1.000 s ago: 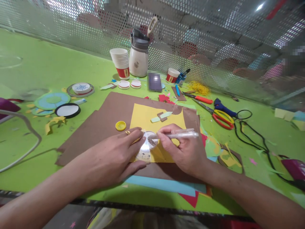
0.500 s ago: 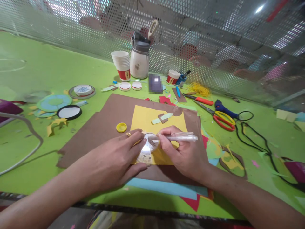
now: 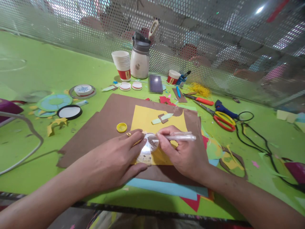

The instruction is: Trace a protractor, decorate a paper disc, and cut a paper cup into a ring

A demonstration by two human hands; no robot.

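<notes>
My right hand (image 3: 182, 149) is closed round a clear pen (image 3: 177, 137), its tip on a small white disc (image 3: 153, 143) that bears dark lines. Against the disc's left side, my left hand (image 3: 119, 156) grips a clear plastic protractor (image 3: 144, 157) between thumb and fingers, holding it down. Part of both the disc and the protractor is hidden by the fingers. Beneath lies yellow paper (image 3: 143, 117), on top of brown sheets (image 3: 105, 117). A yellow bottle cap (image 3: 121, 127) sits beyond my left hand; a pale green strip through a brown square (image 3: 163, 118) lies farther up.
Scissors (image 3: 220, 119), a blue-handled tool (image 3: 225, 109) and black cable (image 3: 257, 143) lie to the right. At the back stand stacked paper cups (image 3: 122, 65) and a white jug (image 3: 139, 60) before a perforated metal screen (image 3: 166, 35). Paper rings (image 3: 54, 106) and a white cord (image 3: 30, 127) lie left.
The pen's rear end has shifted very slightly left, its tip staying on the disc. My left hand keeps its place on the protractor.
</notes>
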